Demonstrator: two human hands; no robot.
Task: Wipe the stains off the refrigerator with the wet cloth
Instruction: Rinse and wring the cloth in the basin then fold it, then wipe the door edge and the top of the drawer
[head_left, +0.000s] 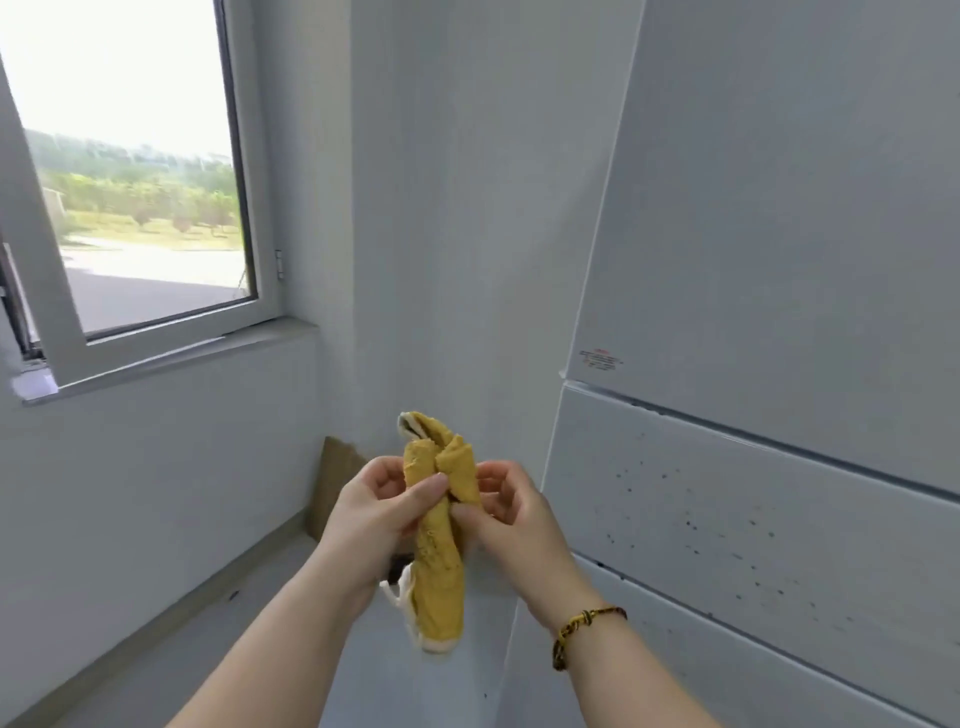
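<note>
Head view, cloth (436, 545): yellow, bunched into a roll, long axis near upright.
Left hand (374, 514): pinching the roll's middle.
Right hand (511, 514): pinching opposite, nearer the refrigerator (779, 260).
Stains (691, 525): dark specks on its middle panel, right of the cloth, untouched.

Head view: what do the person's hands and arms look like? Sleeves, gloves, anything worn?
No gloves or rings visible on the left hand or right hand. Both forearms are bare, with no sleeves in view. The right wrist wears a thin braided bracelet, yellow and dark cord with a knot. The left wrist carries nothing.
</note>
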